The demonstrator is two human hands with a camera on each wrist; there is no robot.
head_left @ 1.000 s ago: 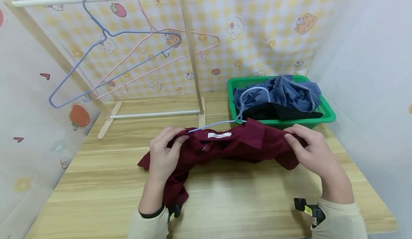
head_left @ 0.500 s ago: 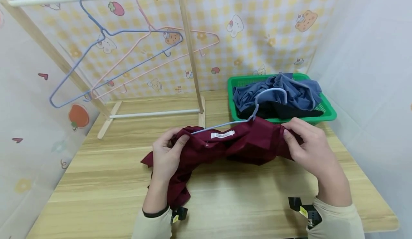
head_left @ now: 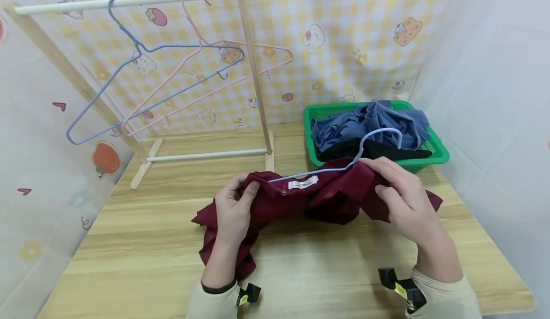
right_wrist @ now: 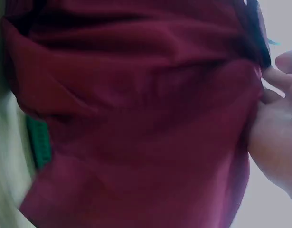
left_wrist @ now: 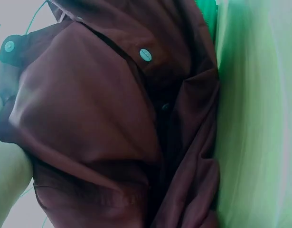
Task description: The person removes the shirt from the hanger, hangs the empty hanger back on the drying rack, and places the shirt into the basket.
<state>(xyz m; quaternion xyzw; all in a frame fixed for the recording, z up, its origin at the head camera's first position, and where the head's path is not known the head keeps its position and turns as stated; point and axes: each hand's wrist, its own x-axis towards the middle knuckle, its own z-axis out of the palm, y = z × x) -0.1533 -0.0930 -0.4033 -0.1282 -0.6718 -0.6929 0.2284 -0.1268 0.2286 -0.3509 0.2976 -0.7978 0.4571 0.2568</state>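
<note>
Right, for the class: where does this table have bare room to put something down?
Free: the table left of the shirt, in front of the rack; its near stretch, between left sleeve and right sleeve; a strip right of the right sleeve. Crowded: the middle, under shirt and hanger; back right, the basket of clothes.

Shirt (head_left: 275, 209) hides lwr pt. of its hanger (head_left: 331, 170).

The backdrop (head_left: 331, 66) reads "life" (head_left: 239, 122) sideways; collar label (head_left: 303, 182) illegible.
</note>
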